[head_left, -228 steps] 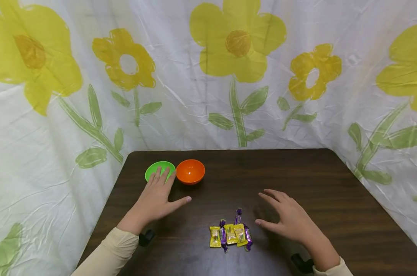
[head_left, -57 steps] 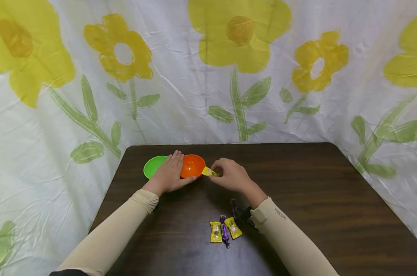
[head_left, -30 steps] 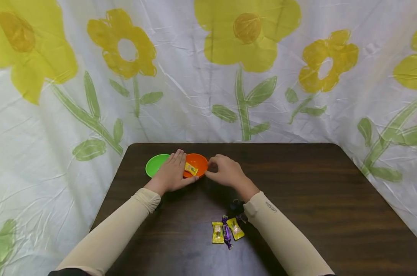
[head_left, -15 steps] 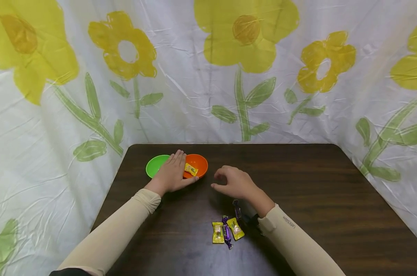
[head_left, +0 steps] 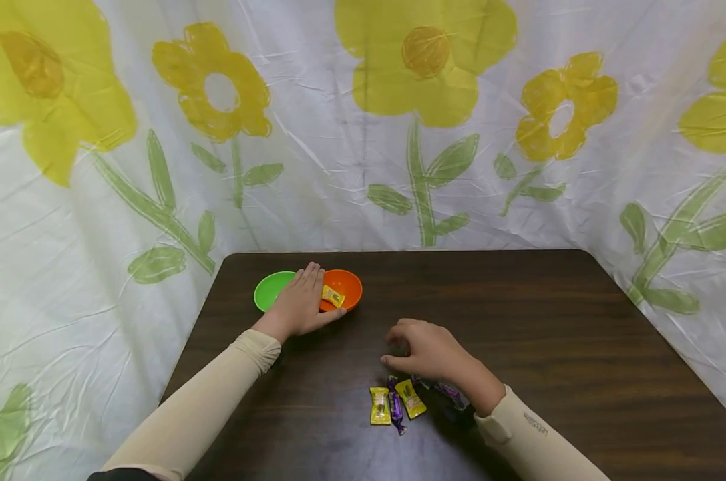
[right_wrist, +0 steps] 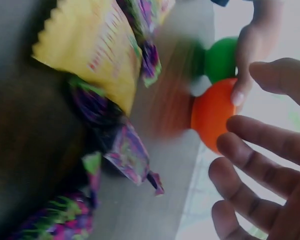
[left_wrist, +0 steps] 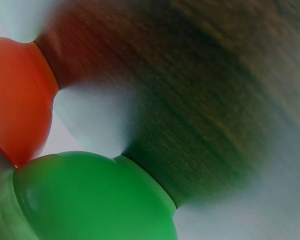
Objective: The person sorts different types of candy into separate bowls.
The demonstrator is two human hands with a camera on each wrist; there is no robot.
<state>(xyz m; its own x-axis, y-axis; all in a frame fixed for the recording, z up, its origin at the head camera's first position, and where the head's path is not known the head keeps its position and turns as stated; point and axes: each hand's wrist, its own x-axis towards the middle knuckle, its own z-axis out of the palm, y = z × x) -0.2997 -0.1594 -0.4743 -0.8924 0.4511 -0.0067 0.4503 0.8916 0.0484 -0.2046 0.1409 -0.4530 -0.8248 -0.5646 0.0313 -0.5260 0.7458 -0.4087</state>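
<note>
My left hand (head_left: 299, 300) lies with straight fingers over the place where a green bowl (head_left: 268, 288) and an orange bowl (head_left: 352, 290) meet, its thumb along the orange rim. Inside the orange bowl is one yellow-wrapped candy (head_left: 333, 295). My right hand (head_left: 431, 351) hovers near the small candy group, fingers loosely bent and holding nothing. Below it lie two yellow candies, one (head_left: 380, 405) left of a purple twist-wrapped candy (head_left: 395, 405) and the other (head_left: 411, 399) right of it. More purple candies (head_left: 453, 395) are partly hidden under the right hand and wrist.
A dark wood-grain table (head_left: 519, 300) carries everything. Around its back and sides hangs a white curtain (head_left: 314, 200) printed with yellow flowers. In the left wrist view the green bowl (left_wrist: 95, 195) and orange bowl (left_wrist: 20, 95) touch side by side.
My right hand took a yellow candy to the orange bowl, let it go there, and has since drawn back toward the candies. My left hand moved from the green bowl to straddle both bowls.
</note>
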